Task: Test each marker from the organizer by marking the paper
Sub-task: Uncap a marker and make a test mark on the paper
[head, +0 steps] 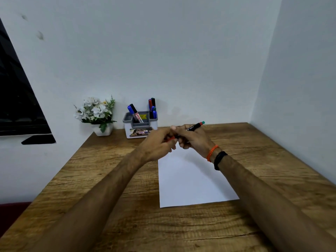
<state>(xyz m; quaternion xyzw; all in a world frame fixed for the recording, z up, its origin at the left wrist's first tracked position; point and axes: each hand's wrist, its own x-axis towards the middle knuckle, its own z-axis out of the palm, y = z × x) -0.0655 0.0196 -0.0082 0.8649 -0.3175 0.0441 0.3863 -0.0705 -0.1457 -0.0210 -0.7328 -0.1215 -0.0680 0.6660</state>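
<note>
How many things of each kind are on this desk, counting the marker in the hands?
Markers showing in the organizer: 6
Marker in the hands: 1
Organizer: 1
Paper sheet: 1
Flower pot: 1
Total: 10

Small white pot (103, 131) of white flowers (95, 110) at the back left of a brown wooden table (112, 179). Plain white wall (163, 51) behind. Big black screen (16, 99) on the left, beside the table. A bit of dark red (11, 209) low down on the left.
</note>
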